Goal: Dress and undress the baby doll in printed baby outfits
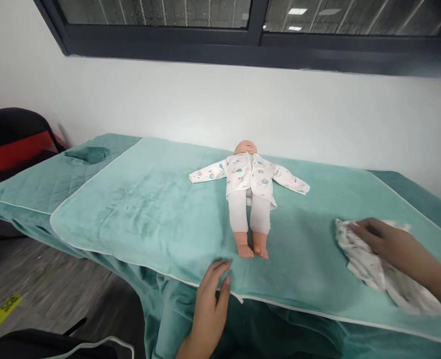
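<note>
A baby doll [246, 147] lies on its back on a green velvety cover, its head toward the wall and feet toward me. It wears a white printed long-sleeved shirt [239, 172] and white leggings [238, 212]; its feet are bare. Near the cover's front edge, below the doll's feet, my left hand [213, 304] rests with fingers apart and nothing in them. Over on the right, my right hand [387, 244] has its fingers closed on a crumpled white printed cloth garment [362, 267], which trails toward the right edge. Its exact kind is hidden by the folds.
The green cover [138, 209] lies over a massage bed with a face hole [88, 154] at the left end. A black and red chair [14, 142] stands at the far left. Behind the bed is a white wall with a dark window frame [160, 42].
</note>
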`<move>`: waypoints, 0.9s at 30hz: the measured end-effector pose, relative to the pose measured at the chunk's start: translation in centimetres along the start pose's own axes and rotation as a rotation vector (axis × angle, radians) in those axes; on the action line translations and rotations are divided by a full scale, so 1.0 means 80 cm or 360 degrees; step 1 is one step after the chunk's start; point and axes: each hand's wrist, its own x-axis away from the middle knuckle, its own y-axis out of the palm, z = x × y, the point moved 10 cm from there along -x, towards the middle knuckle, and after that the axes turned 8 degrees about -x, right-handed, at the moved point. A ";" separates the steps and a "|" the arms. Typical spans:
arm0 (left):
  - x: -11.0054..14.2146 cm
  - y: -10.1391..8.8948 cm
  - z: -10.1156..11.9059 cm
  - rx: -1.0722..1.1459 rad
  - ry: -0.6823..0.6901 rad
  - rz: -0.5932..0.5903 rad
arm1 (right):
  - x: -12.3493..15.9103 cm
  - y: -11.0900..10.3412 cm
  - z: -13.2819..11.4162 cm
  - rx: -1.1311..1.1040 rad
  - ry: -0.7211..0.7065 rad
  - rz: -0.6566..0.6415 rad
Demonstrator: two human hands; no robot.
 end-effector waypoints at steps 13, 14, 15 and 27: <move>-0.103 -0.001 0.140 0.0376 0.0248 -0.0379 | 0.094 0.111 -0.387 -0.0458 -0.1005 -0.0681; -0.108 -0.014 0.136 0.0406 0.0204 -0.0323 | 0.088 0.111 -0.391 -0.0455 -0.0989 -0.0657; -0.112 -0.030 0.131 0.0467 0.0148 -0.0251 | 0.083 0.114 -0.392 -0.0445 -0.0955 -0.0670; -0.119 -0.117 0.093 0.1421 -0.0353 0.0142 | 0.094 0.152 -0.378 -0.1407 -0.0497 -0.1314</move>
